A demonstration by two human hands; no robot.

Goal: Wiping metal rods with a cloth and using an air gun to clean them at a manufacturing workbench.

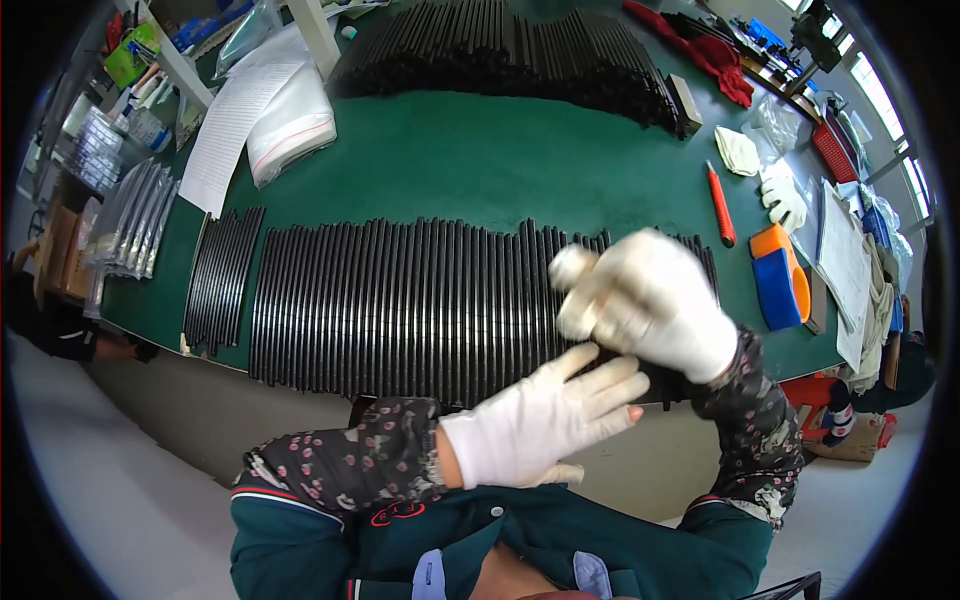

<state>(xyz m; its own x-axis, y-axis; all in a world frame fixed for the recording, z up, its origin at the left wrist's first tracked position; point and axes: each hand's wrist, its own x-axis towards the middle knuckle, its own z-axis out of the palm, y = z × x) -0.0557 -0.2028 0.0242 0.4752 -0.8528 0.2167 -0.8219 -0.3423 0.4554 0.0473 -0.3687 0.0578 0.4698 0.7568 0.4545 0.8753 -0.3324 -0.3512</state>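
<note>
A long row of slender black rods (400, 310) lies side by side along the near edge of the green table. My left hand (555, 410), in a white glove with a bare fingertip showing, is held low over the near ends of the rods. Its fingers are stretched out and apart, with nothing in them. Just above and right of it, my right hand (645, 300), also gloved in white, hovers over the right part of the row. Motion smears its bent fingers, so whether they hold anything is unclear. Both hands hide some rods beneath.
A smaller group of thin rods (222, 280) lies to the left. Across the far side is a big stack of black rods (500, 50). At right are a red-handled tool (720, 205), a blue and orange tape-like roll (778, 285) and a spare white glove (783, 198).
</note>
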